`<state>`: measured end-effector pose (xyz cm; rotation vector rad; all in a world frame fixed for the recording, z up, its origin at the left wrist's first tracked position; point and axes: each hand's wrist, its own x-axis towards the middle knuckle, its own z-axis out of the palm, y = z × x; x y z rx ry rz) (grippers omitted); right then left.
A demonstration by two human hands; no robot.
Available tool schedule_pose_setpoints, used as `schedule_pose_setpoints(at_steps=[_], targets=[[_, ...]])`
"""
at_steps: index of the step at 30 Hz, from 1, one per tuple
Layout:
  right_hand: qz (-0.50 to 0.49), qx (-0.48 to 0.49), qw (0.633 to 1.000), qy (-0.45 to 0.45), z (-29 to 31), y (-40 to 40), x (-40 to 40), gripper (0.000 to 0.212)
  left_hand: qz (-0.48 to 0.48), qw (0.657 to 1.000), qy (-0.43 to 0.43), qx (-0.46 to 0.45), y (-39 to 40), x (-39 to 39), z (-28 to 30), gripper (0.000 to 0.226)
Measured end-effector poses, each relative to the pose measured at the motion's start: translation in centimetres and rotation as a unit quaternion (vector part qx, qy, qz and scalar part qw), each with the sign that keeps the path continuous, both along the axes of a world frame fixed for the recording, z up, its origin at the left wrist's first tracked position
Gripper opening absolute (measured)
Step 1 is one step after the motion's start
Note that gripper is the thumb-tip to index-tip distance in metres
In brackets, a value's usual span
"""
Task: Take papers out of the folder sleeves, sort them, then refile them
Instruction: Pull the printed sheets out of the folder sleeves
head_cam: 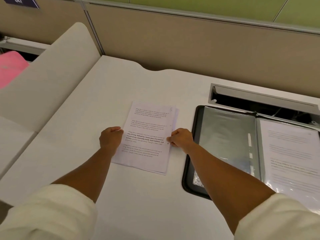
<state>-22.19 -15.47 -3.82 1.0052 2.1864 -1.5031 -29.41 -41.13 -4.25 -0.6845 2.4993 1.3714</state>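
A small stack of printed papers (147,129) lies flat in the middle of the white desk; the top sheet carries a handwritten 5 in its far right corner. My left hand (110,138) grips the stack's left edge, fingers curled. On the opposite edge my right hand (181,138) pinches the stack, thumb on top. To the right an open black folder (187,170) lies flat. Its left clear sleeve (225,135) looks empty, and its right sleeve (290,153) holds a printed sheet.
A cable trough (263,101) is cut into the white desk (138,196) behind the folder. A beige partition (190,40) runs along the back. A low white divider (52,75) borders the left side, with a person in pink (10,68) beyond it.
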Motion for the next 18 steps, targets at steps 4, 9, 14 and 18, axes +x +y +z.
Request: schedule_pose_setpoints(at_steps=[4,9,14,18], targets=[[0.065,0.063,0.996,-0.016,0.7,0.1,0.8,0.026,0.005,1.0,0.016,-0.012,0.8,0.6,1.0,0.033],[0.059,0.081,0.995,0.001,2.1,1.4,2.5,0.023,-0.035,0.999,0.025,0.002,3.3,2.3,2.4,0.03],[0.057,0.105,0.993,0.006,3.1,4.0,5.3,0.014,-0.098,0.995,0.032,0.018,7.1,5.2,3.0,0.028],[0.022,0.113,0.993,0.031,3.3,6.5,8.4,0.011,-0.139,0.989,0.03,0.027,10.9,7.7,3.6,0.029]])
